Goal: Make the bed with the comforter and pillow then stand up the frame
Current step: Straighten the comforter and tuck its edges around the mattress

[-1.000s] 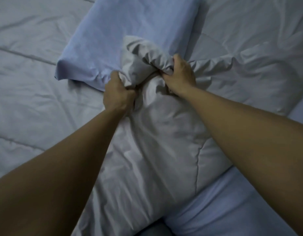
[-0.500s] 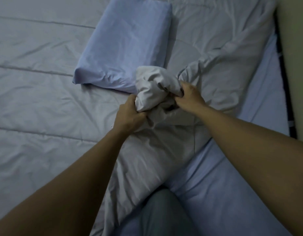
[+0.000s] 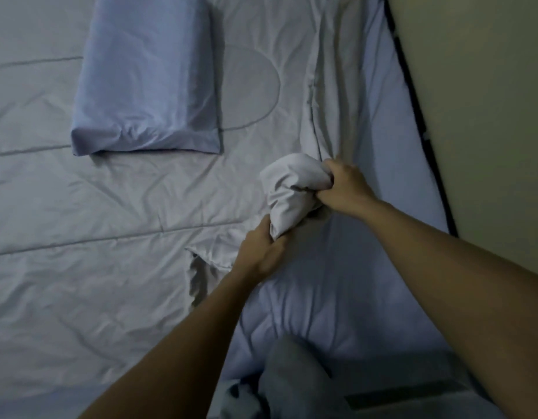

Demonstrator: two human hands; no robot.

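Head view: left hand (image 3: 263, 252) and right hand (image 3: 343, 186) both grip a bunched corner of the grey comforter (image 3: 110, 222), apparently its edge. Blue pillow (image 3: 146, 77) lies on the comforter, well apart from both hands.

One pillow (image 3: 146, 80) is in view, and no second one beside it. One comforter (image 3: 110, 222) lies spread out; three straight stitched seams cross its left part, and one curved seam runs just beside the pillow. One corner of the comforter is gathered into a single bunch. Two hands are on that bunch: one left hand (image 3: 261, 255) and one right hand (image 3: 343, 186), each gripping the cloth. Two bare arms reach in from below, the left forearm (image 3: 183, 343) and the right forearm (image 3: 458, 267). One bluish sheet (image 3: 382, 146) shows on the right. One wall (image 3: 473, 86) borders it. One knee (image 3: 295, 376) in grey cloth shows at the bottom edge.
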